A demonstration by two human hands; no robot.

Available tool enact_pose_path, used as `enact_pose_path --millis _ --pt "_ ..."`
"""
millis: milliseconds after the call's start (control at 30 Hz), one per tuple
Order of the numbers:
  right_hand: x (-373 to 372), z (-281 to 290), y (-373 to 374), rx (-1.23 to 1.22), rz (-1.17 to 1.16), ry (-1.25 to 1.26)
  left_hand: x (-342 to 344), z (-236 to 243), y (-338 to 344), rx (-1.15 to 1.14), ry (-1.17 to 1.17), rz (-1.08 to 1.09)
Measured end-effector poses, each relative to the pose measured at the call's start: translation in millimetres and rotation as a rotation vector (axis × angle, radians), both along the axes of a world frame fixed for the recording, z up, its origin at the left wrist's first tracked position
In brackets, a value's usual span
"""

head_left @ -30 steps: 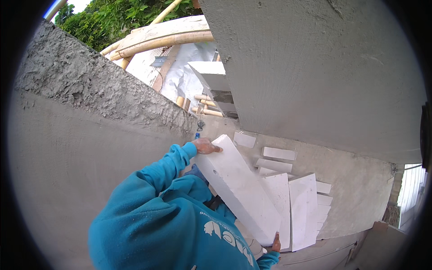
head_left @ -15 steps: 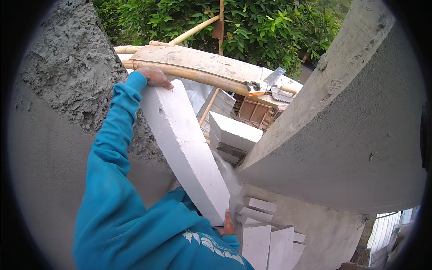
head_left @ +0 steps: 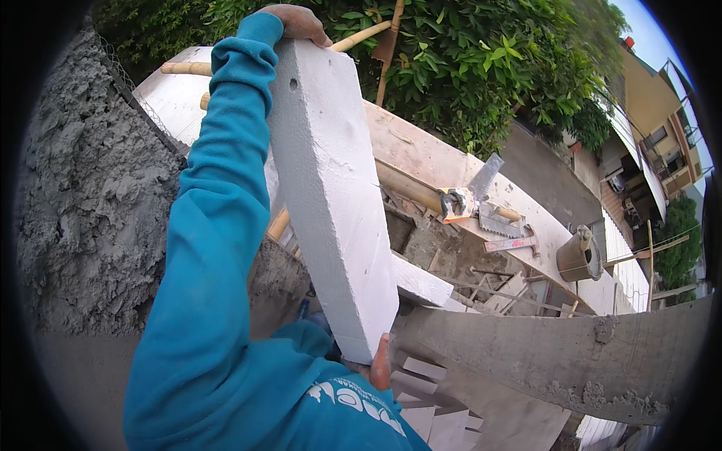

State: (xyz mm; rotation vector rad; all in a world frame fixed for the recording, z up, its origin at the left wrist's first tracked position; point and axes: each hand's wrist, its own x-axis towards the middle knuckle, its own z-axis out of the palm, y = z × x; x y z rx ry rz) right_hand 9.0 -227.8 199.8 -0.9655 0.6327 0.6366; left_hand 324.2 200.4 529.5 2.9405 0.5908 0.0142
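White block [head_left: 335, 195] now higher in view, upper end against foliage [head_left: 466, 68], left arm stretched farther: lift progressing, block not set down. Held before the person; long axis steep, far end up-left, near end down-right. Left hand [head_left: 299, 21] fingers grasp far end, right hand [head_left: 380, 364] grasps near end, fingers partly hidden.

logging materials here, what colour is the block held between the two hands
The block is white, best seen in the head view.

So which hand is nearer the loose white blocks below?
Right. The right hand is at the lower end of the held block, close to the loose white blocks; the left hand is at its upper end, farther away.
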Motion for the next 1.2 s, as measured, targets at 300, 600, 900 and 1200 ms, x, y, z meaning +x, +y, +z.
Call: enact_pose_path --millis 300,600,900,1200 --pt "106 -4 28 -0.131 0.021 -0.269 57 -17 105 -0.234 -0.227 0.008" --pt "207 -53 66 -0.441 0.034 -0.411 132 -136 201 -0.648 -0.315 0.136" --pt "225 -55 93 -0.478 -0.067 -0.316 191 -278 237 -0.804 -0.262 0.234" --pt "225 -14 121 -0.494 -0.096 -0.366 174 -379 233 -0.941 -0.715 0.463"
